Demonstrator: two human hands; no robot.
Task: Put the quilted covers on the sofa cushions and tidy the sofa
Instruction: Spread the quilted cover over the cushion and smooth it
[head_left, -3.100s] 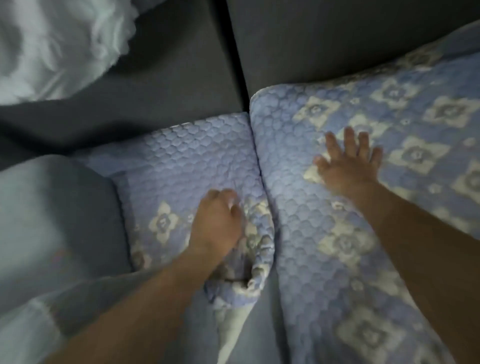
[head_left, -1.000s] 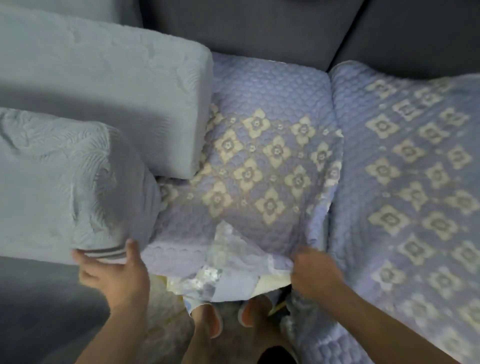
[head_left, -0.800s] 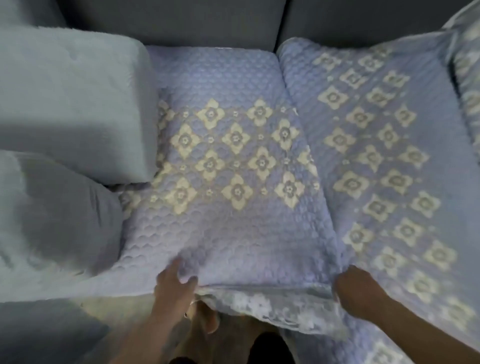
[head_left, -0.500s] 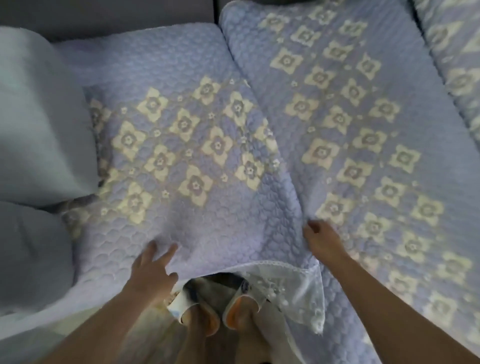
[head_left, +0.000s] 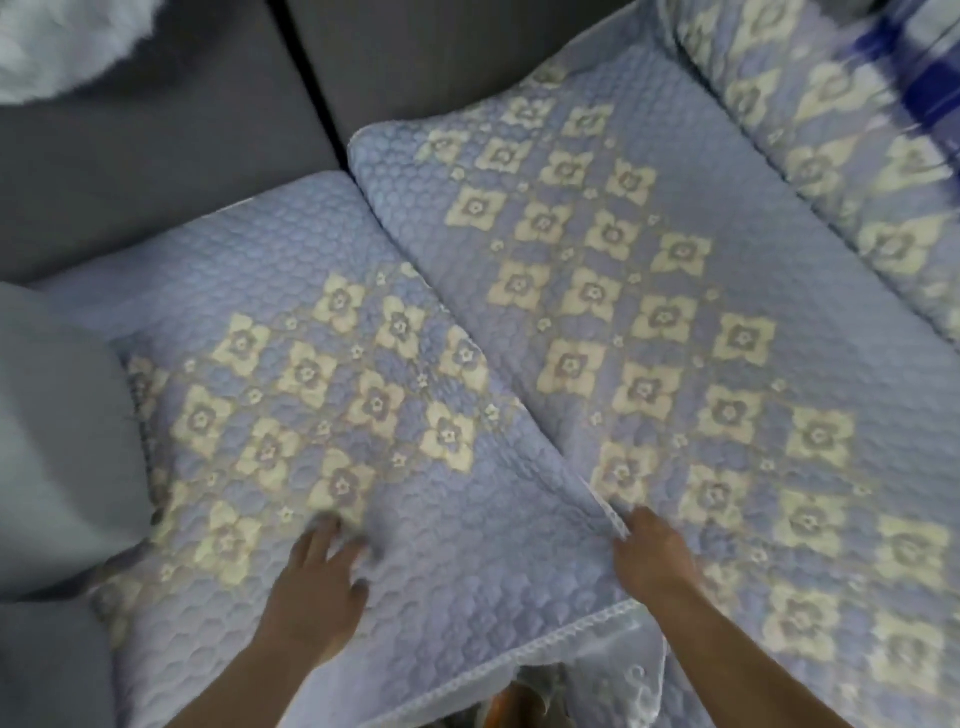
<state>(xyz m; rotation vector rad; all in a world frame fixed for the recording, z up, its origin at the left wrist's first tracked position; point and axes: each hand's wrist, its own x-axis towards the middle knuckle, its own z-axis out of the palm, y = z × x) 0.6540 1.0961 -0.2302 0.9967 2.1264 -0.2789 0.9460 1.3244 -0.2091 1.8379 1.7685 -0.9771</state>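
Both bare forearms reach forward from the lower edge; the left hand (head_left: 317, 582) lies palm down, fingers spread and straight; the right hand (head_left: 649, 558) is knuckles-up, fingers curled under, pinching.

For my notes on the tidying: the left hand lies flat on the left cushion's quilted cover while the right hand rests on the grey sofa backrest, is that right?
Not quite. In the head view the right hand is at the right edge of the left cushion's quilted cover, in the seam beside the neighbouring covered cushion, not on the backrest. The left hand does lie flat on that cover.
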